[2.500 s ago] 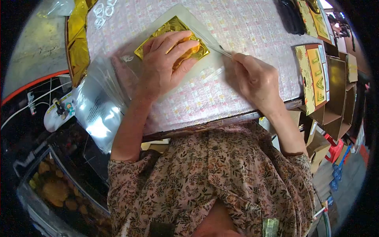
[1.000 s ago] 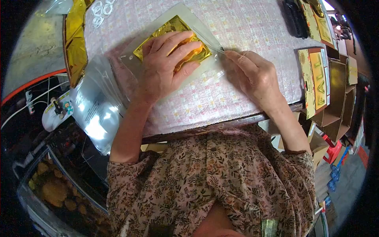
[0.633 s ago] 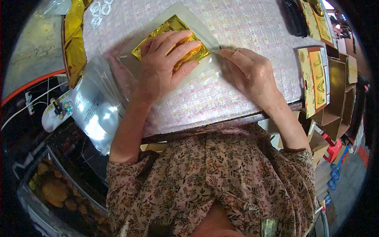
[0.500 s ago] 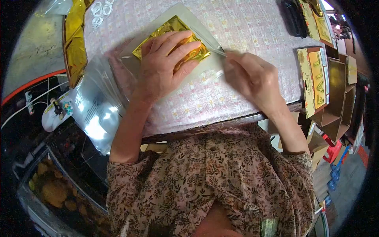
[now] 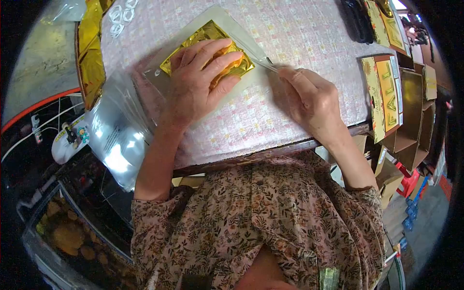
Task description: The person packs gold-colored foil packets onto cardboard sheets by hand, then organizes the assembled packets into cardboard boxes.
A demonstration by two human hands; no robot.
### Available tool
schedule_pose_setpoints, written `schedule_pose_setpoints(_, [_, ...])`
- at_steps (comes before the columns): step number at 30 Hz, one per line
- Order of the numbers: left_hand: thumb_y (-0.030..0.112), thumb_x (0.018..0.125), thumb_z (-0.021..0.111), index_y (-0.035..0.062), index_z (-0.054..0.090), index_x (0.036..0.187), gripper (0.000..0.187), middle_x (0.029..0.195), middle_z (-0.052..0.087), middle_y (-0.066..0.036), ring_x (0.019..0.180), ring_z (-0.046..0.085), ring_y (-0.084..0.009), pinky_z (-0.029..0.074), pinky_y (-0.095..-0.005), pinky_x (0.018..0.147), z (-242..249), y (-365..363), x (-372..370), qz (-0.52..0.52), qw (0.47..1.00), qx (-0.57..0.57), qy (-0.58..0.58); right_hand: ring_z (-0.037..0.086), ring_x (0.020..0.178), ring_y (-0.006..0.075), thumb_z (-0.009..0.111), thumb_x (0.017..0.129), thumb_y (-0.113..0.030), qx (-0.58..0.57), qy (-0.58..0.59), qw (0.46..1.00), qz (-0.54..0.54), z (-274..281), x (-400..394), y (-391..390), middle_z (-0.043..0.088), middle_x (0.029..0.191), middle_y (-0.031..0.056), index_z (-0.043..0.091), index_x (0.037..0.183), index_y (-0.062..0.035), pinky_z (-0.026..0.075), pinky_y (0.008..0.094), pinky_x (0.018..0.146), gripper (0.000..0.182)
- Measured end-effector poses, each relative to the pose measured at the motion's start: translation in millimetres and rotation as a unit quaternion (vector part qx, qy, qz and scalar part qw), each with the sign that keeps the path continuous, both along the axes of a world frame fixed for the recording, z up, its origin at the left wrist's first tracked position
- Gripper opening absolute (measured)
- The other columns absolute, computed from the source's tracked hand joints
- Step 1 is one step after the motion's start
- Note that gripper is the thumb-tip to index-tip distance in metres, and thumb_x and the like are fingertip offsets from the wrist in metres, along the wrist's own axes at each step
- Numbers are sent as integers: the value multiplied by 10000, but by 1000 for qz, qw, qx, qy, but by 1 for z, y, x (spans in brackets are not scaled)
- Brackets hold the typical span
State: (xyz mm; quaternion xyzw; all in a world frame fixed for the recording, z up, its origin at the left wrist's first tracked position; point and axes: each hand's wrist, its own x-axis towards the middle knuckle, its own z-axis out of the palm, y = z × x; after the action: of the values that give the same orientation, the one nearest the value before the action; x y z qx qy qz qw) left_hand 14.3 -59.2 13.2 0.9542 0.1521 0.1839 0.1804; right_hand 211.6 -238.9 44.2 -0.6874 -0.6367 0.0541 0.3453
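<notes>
Head view: left hand (image 5: 195, 82) lies flat, pressing the gold foil packet (image 5: 205, 36) inside the clear sleeve (image 5: 251, 79). Beside it, right hand (image 5: 309, 99) pinches the sleeve's flap; I judge both should stay firm, edges aligned.

The left hand (image 5: 195, 82) is pressing flat on a gold foil packet (image 5: 212, 36) lying inside a clear plastic bag (image 5: 241, 72) on the table (image 5: 299, 34). The right hand (image 5: 309, 99) is pinching the bag's right edge. Printed cards (image 5: 384, 92) are lying at the table's right edge.
</notes>
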Motion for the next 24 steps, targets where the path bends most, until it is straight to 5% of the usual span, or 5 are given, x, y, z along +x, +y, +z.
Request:
schedule_pose_setpoints(13, [335, 845, 794, 229, 721, 1263, 438, 1382, 610, 3, 1257, 552, -228, 367, -442, 1078, 1, 0, 1, 1, 1000, 5, 3, 721, 689, 256, 757, 831, 62, -8, 7, 999, 45, -4, 6, 10, 743, 880, 193, 724, 1059, 88, 596, 352, 567, 232])
schedule_pose_setpoints(24, [347, 840, 800, 234, 735, 1252, 432, 1379, 613, 6, 1262, 548, -221, 371, -442, 1086, 2, -1, 0, 5, 1000, -2, 5, 764, 829, 266, 747, 857, 49, -59, 81, 994, 34, -7, 11, 18, 770, 1042, 200, 758, 1092, 46, 637, 341, 678, 236])
